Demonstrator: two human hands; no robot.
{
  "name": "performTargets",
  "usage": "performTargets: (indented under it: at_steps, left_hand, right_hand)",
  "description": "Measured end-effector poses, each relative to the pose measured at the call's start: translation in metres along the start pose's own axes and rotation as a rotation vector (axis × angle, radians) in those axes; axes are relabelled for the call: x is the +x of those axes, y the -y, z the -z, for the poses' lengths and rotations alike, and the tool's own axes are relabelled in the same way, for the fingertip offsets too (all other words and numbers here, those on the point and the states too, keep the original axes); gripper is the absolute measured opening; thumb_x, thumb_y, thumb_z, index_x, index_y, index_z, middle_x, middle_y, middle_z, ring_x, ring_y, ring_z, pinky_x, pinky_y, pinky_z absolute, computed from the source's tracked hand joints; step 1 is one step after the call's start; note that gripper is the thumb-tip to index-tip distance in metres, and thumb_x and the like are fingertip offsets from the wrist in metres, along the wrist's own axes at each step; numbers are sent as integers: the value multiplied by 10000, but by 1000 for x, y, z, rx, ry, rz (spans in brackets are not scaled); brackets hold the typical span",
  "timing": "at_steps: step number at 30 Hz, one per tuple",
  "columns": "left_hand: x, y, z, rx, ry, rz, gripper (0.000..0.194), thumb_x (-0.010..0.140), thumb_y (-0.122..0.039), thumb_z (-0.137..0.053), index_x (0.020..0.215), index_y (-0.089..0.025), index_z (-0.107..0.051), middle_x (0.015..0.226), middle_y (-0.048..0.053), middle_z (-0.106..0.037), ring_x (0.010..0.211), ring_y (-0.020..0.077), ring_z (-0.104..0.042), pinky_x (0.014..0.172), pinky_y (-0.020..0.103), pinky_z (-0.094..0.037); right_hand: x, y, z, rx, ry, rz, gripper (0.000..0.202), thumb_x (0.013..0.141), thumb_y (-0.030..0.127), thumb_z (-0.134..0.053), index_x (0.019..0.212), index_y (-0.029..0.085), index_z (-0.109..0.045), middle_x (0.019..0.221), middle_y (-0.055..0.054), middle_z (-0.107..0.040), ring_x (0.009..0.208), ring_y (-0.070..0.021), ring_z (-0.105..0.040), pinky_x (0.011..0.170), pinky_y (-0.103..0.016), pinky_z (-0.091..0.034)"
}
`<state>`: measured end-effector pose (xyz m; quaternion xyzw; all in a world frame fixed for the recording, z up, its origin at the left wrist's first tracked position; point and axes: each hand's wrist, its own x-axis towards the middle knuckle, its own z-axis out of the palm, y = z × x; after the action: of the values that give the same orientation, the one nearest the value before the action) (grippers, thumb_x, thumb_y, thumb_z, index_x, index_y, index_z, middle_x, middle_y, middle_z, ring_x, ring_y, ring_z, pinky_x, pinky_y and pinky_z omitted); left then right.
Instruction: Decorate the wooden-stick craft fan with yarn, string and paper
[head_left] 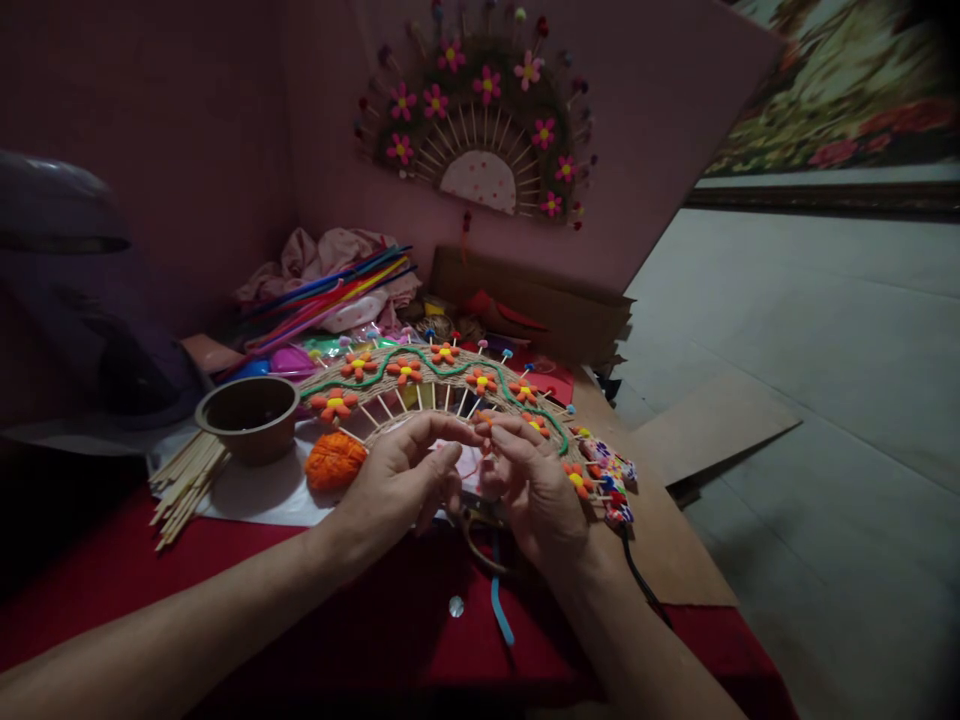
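My left hand (pixel 412 465) and my right hand (pixel 536 485) meet at the fingertips over the lower middle of a decorated fan (pixel 469 372). Both are closed in a pinch, and what lies between the fingers is too small and dim to make out. Orange flowers with yellow centres, a wavy green pipe cleaner (pixel 442 368) and twine cover the fan's band, with sticks tipped by small coloured pompoms. Left of my left hand sits a ball of orange yarn (pixel 335 462). Below the hands are a blue strip (pixel 501 610) and a small clear gem (pixel 456 606) on the red cloth.
A brown bowl (pixel 249 415) stands beside a bundle of wooden sticks (pixel 187 480). Pipe cleaners (pixel 337 290) lie on pink fabric behind. Cardboard (pixel 667 540) extends along the right edge of the red-covered table (pixel 300 620). A second flowered fan (pixel 480 110) hangs on the wall.
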<state>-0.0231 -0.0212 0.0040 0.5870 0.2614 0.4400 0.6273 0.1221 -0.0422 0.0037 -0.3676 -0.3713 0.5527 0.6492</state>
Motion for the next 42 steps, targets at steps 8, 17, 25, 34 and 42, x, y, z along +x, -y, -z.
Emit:
performTargets:
  at_steps: [8,17,25,34,42]
  left_hand:
    - [2,1,2,-311,104,195,237,778,-323,-684,949,-171,-626,705,7,-601,465,67,-506,357,150,-379]
    - [3,-3,1,-151,77,309,244,746,-392,-683,728,-163,-599,405,-71,-394,311,29,-266,318,151,-142]
    - [2,-4,1,-71,129,413,223,739,-337,-679,689,-166,-545,446,-65,-428,334,29,-274,330,165,-124]
    - [4,-2,4,-146,131,410,185,751,-309,-650,696,-160,-556,449,-57,-439,316,22,-255,312,155,-95]
    - [6,-2,5,-181,121,421,118,741,-259,-631,719,-159,-574,419,-63,-429,301,20,-226,298,143,-91]
  right_hand:
    - [-1,-7,1,-62,140,8,74,746,288,-704,791,229,-710,1135,-17,-585,929,-156,-576,690,-229,-511]
    - [-1,-1,0,90,156,-72,141,769,296,-696,862,190,-686,842,-3,-594,689,-86,-529,590,-176,-470]
    - [9,11,8,136,29,6,150,725,262,-723,742,176,-601,752,32,-616,478,-27,-395,434,-131,-366]
    - [12,13,12,139,-23,41,199,725,228,-698,750,193,-503,690,69,-578,402,-14,-334,366,-125,-300]
    - [11,14,9,90,-96,143,186,729,226,-694,785,189,-521,668,60,-609,396,-12,-371,355,-120,-275]
